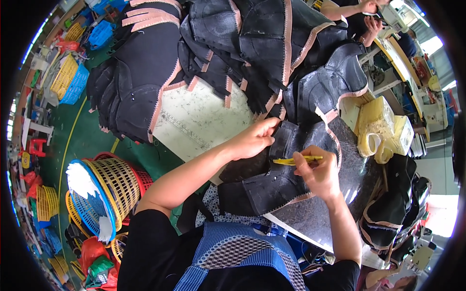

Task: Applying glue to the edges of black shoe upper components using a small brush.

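Note:
A black boot upper [252, 194] with pink zigzag-cut edging lies spread before me, its near part reaching over the table's front edge. My left hand [255, 139] is at its upper left edge, index finger stretched toward a pink-edged tip and the other fingers curled in, gripping the edge. In my right hand [319, 170] is a slim yellow tool [291, 161], pinched between thumb and fingers. Its thin end points left, just over the upper's middle; its exact kind is unclear.
Stacked black uppers [141, 72] with pink edging cover the far table. Beneath them shows a white marked board [187, 121]. Pale yellow blocks and tape rolls [371, 143] sit at right. Plastic baskets [116, 182] stand left on the green floor. Another person's hands [373, 26] are at far right.

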Available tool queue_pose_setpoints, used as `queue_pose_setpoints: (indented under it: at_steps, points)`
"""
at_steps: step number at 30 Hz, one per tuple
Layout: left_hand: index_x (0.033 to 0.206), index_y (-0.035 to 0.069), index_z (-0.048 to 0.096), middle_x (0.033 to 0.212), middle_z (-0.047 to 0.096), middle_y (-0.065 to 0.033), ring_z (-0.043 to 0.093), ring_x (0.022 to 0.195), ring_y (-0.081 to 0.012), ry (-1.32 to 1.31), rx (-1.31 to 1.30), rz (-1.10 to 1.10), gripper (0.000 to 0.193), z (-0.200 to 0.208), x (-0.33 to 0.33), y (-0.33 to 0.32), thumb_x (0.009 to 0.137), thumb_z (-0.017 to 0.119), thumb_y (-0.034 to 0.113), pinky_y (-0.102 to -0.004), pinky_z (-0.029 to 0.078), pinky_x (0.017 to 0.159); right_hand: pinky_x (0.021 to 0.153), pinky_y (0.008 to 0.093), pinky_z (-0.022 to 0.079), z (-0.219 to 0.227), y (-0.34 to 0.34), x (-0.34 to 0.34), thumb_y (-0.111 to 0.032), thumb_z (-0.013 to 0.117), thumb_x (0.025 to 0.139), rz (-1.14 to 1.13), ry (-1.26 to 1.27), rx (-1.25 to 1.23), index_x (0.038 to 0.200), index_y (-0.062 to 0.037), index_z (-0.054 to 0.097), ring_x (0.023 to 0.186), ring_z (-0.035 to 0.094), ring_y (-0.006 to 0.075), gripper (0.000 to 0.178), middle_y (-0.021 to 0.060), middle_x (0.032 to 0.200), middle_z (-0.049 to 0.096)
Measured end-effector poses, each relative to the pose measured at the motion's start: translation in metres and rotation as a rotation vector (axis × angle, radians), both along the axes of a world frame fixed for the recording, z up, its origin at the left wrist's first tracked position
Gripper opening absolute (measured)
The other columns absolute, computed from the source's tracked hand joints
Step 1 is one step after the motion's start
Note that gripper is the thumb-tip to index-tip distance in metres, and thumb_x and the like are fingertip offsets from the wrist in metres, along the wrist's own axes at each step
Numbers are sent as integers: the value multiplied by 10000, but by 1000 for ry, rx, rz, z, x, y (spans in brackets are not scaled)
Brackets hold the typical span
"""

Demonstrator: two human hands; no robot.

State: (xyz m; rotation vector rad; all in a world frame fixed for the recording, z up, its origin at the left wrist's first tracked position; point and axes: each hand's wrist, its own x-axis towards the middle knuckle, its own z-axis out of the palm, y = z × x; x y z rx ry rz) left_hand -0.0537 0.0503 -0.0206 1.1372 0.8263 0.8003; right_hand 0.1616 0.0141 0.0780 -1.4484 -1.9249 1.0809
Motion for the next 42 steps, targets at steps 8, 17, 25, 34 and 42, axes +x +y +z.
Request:
queue_pose_setpoints:
  at_steps: [8, 17, 25, 34, 42]
  points:
    - [1321, -13, 475, 1083, 632, -38, 572, 1006, -76, -27, 54, -40, 416, 5, 4, 9, 910, 505, -71, -239, 461, 863, 502, 260, 465, -6, -19, -4, -162, 711, 897, -68, -1, 30, 815, 41, 667, 538, 592, 93, 224, 96, 620, 644]
    - [1359, -46, 454, 1288, 592, -166, 569, 1193, -198, 39, 438, 20, 383, 34, 39, 40, 981, 468, 11, -300, 426, 1039, 587, 253, 554, -4, -61, 25, -156, 660, 936, -136, 147, -116, 876, 64, 656, 666, 697, 144, 228, 124, 750, 695]
    - [1286, 20, 519, 1135, 585, -47, 579, 845, -97, 46, 355, 50, 561, 41, 8, 32, 762, 394, -136, -239, 500, 748, 629, 283, 523, -20, -25, 56, -126, 660, 881, -213, 220, 85, 837, 17, 606, 676, 629, 111, 160, 62, 722, 654]
    - [1231, -4, 590, 1319, 499, -188, 433, 1258, -356, 921, 877, 180, 593, 15, -44, -91, 854, 706, 438, -495, 368, 1039, 534, 279, 508, -30, -26, 69, -75, 641, 839, -215, 58, 171, 752, 45, 567, 547, 642, 160, 166, 111, 615, 625]
    - [1176, 85, 481, 1203, 473, -126, 437, 1177, -335, 1005, 652, 185, 595, 33, -22, -102, 719, 818, 265, -456, 370, 958, 585, 303, 497, -25, -43, 99, -257, 654, 920, -85, 80, 207, 902, 41, 642, 617, 588, 154, 298, 96, 717, 662]
